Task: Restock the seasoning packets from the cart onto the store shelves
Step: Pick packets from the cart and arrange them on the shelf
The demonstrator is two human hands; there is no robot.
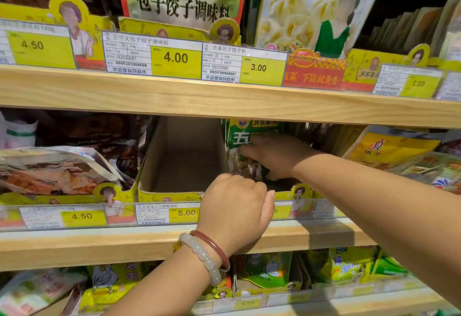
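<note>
On the middle shelf (224, 108), a pale wooden board with a clear price-tag strip along its front edge, the right hand (277, 156) reaches in under the board above and curls its fingers round a glossy green seasoning packet (240, 138) standing upright just right of an empty brown cardboard tray (184, 156). The left hand (234, 210), with a pale bead bracelet (202, 255) and a thin red bangle (212, 248) on the wrist, sits at the shelf's front edge, fingers curled over the tray's yellow front lip; whether it grips anything I cannot tell. Shiny foil pouches (57, 173) crowd the shelf's left end and yellow packets (389, 148) its right, leaving the tray as the only open room.
</note>
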